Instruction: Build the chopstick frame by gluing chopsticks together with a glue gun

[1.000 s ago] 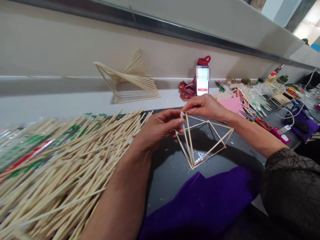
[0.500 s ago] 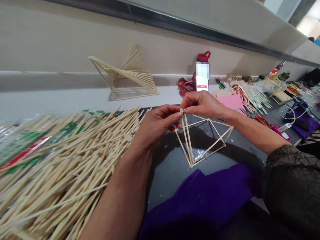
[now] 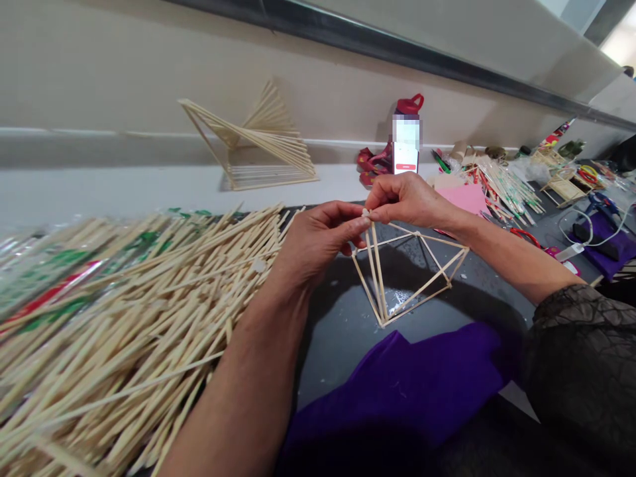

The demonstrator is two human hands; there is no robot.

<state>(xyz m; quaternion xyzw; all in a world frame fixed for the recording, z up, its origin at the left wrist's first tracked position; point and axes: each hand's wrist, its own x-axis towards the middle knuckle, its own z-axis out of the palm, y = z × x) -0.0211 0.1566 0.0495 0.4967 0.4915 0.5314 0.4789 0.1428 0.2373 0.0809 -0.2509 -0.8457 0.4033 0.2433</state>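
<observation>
- The left hand pinches the top corner of a small stick frame. Its grip is closed, thumb and fingertips on the joint where several sticks meet.
- The right hand comes in from the other side, its grip closed on the same top corner, so the fingertips of both hands touch there.
- The stick frame stands on the dark worktop, between the two forearms, its lower corner resting on the surface.
- A big pile of sticks lies just beside the left forearm.
- A purple cloth lies near the frame, on the person's side.
- On the pale ledge behind stand a larger stick model and an upright phone.
- A pink paper lies beyond the right hand.
</observation>
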